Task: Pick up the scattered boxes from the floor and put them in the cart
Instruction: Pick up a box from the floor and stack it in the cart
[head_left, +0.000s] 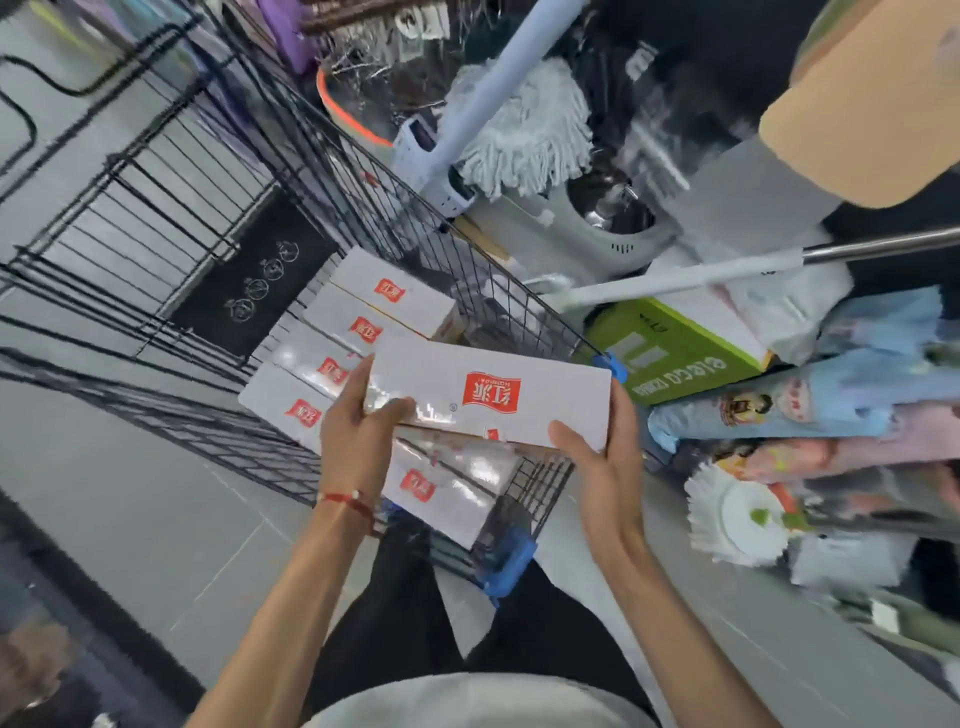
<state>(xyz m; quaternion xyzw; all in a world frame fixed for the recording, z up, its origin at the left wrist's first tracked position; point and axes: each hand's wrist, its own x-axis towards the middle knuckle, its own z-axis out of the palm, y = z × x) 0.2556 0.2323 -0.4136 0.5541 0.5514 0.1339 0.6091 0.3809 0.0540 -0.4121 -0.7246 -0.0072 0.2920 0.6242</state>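
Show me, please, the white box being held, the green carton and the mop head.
white box (488, 395): head view, on its red logo.
green carton (675, 353): head view, on its green side face.
mop head (524, 135): head view, on its grey strands.

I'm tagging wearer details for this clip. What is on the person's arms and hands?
No sleeves or gloves are in view. The left hand has a thin red string bracelet with a small white bead at its wrist. The right hand wears nothing visible.
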